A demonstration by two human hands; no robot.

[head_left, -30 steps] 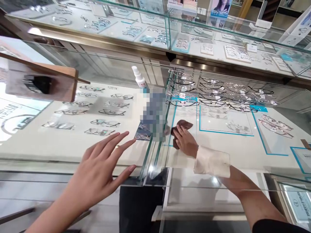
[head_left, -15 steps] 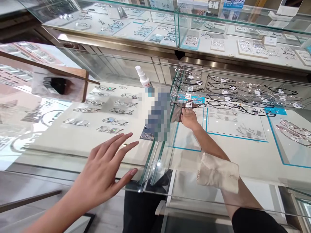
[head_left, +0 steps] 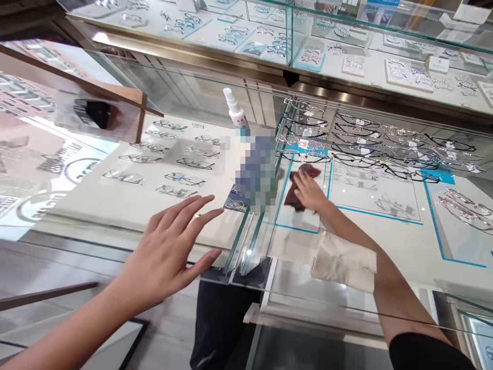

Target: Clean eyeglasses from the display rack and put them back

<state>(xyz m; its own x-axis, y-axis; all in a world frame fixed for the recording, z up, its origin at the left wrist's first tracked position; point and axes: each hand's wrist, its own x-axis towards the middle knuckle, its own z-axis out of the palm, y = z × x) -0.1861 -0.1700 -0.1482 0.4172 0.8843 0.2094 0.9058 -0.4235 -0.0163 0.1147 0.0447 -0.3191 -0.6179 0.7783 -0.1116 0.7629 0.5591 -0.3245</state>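
Observation:
My left hand [head_left: 173, 239] is held over the glass top at the left, fingers spread and nothing in them. Below and beyond it, several eyeglasses [head_left: 183, 179] lie in rows on a pale surface. My right hand [head_left: 309, 190] reaches in under the glass, its fingers pressed on a crumpled brown cloth [head_left: 295, 199] over a blue-edged panel [head_left: 308, 224]. A beige cloth [head_left: 342, 262] with zigzag edges lies on the glass, overlapping my right forearm. Just beyond the brown cloth are stacked rows of tagged eyeglasses [head_left: 356, 136].
A white spray bottle [head_left: 236, 112] stands behind a pixelated patch near the glass divider [head_left: 246, 226]. Pink-framed glasses [head_left: 468, 208] lie at the right. Another glass case [head_left: 173, 49] with frames runs along the back. A wooden-edged holder [head_left: 134, 115] is at the left.
My right hand has come towards me from below the tagged eyeglasses, bringing the brown cloth into fuller view. My left hand stays spread in nearly the same place. The view has shifted slightly.

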